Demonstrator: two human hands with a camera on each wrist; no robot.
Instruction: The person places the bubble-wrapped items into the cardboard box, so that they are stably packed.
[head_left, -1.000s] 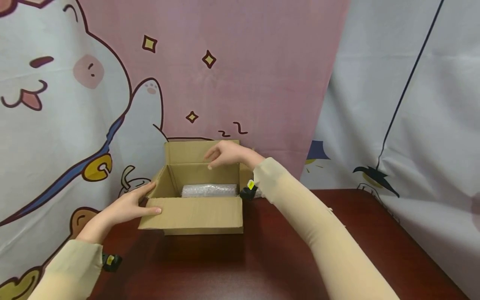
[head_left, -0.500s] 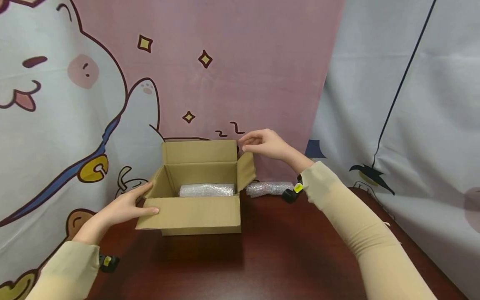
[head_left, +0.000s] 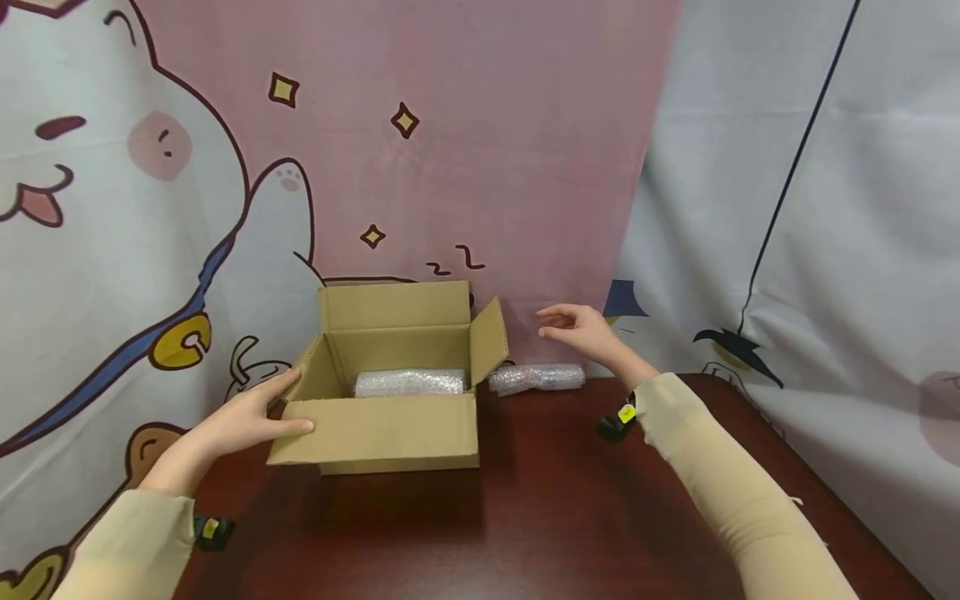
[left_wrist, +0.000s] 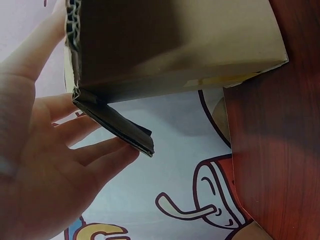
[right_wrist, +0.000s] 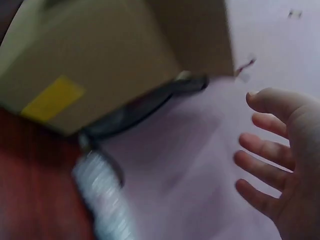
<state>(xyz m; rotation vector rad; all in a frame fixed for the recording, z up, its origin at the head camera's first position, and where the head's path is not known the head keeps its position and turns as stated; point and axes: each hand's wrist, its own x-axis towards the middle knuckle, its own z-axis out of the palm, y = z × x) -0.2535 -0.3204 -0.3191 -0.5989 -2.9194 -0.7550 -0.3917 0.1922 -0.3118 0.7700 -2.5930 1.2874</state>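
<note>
An open cardboard box (head_left: 401, 429) stands on the table with its flaps spread outward. Inside it lies a bubble-wrapped bundle (head_left: 410, 382), partly hidden by the front flap. My left hand (head_left: 238, 423) holds the box at its front left corner, thumb over the front flap and fingers along the outside of the left flap. To the right of the box, my right hand (head_left: 588, 337) hovers in the air with loosely bent fingers and holds nothing. Below it on the table lies a second bubble-wrapped roll (head_left: 537, 377), beside the box; what it contains is unclear.
The dark red wooden table (head_left: 585, 500) ends at a right edge near a white curtain (head_left: 847, 250). A pink cloth backdrop (head_left: 510, 150) with cartoon drawings hangs close behind the box. Yellow tape (right_wrist: 52, 100) marks the box's side.
My right hand has moved from above the box to the right, past the right flap, and then lower. That flap and the outer roll have come into view. The left hand keeps its hold.
</note>
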